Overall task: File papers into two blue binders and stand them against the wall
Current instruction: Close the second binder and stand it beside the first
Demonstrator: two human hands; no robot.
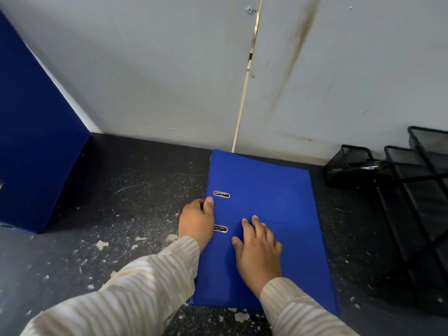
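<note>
A closed blue binder (pixel 271 204) lies flat on the dark speckled desk (pixel 135 190), its far end touching the white wall (pixel 150 69). Two metal slots show near its left edge. My left hand (pixel 196 224) curls around that left spine edge, thumb on top of the cover. My right hand (pixel 258 249) rests palm down on the cover, fingers spread. A second dark blue binder (pixel 36 146) stands upright at the far left, leaning toward the wall. No loose papers are visible.
A black wire-mesh desk organiser (pixel 397 180) with stepped trays stands at the right against the wall. A metal strip (pixel 244 93) runs down the wall joint behind the binder. The desk surface is worn with pale chips.
</note>
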